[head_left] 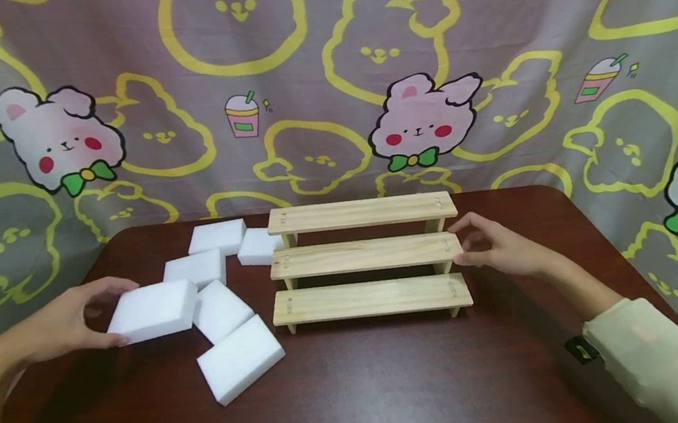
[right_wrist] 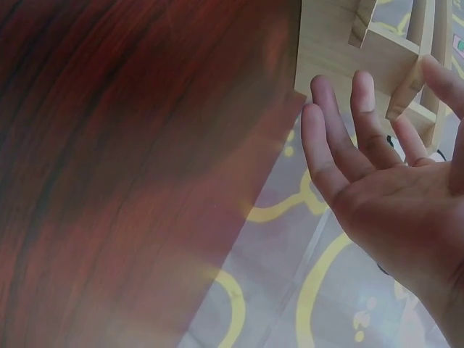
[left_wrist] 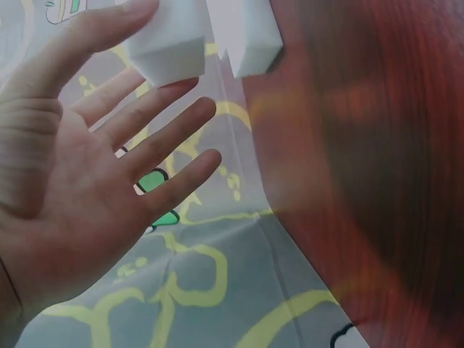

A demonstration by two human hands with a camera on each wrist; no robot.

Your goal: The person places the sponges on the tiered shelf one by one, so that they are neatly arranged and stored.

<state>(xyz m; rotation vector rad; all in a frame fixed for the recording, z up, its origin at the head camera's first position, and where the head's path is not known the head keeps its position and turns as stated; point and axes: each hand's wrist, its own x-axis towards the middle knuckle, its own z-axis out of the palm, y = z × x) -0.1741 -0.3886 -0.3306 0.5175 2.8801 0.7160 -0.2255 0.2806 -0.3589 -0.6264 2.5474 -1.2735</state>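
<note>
My left hand (head_left: 66, 323) pinches a white sponge block (head_left: 155, 309) between thumb and fingers at its left end. In the left wrist view that sponge (left_wrist: 170, 43) sits at the thumb and upper fingers, while the lower fingers (left_wrist: 177, 138) are spread. A three-tier wooden display rack (head_left: 366, 256) stands on the table. My right hand (head_left: 503, 245) is at the right end of its middle shelf, thumb and forefinger on either side of that end. The right wrist view has the other fingers (right_wrist: 330, 138) held loosely away from the rack (right_wrist: 391, 51).
Several more white sponges lie left of the rack, among them a front one (head_left: 241, 359) and a rear one (head_left: 218, 238). One sponge (head_left: 258, 246) is partly behind the rack's left end. The dark wooden table (head_left: 384, 388) meets a patterned curtain (head_left: 312, 82) at the back.
</note>
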